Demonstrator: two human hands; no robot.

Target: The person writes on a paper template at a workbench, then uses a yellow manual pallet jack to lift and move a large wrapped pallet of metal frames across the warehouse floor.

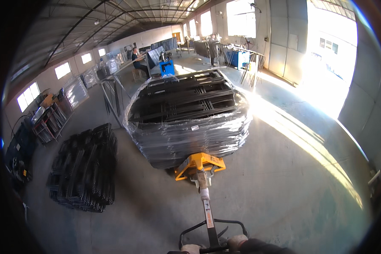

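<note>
Handle: the black handle of the pallet jack lies straight ahead of the hands, its long shaft running away from the person and leaning slightly left at the far end.
Grip: the left hand and right hand are both closed on the handle's near crossbar, either side of the shaft; the right looks a little nearer to it.
Jack: its yellow body sits at the shaft's far end, right up against the load.
Load: a broad, film-wrapped stack of black metal frames stands directly beyond.
Left floor: a second, unwrapped stack of black frames lies well apart from the jack.
Far end: a seated person, a blue machine and a standing person.
Hidden: the forks, beneath the load.
Cut off: the left hand, by the lower edge; its individual fingers cannot be made out.
Glare: the right doorway is mostly washed out.
</note>
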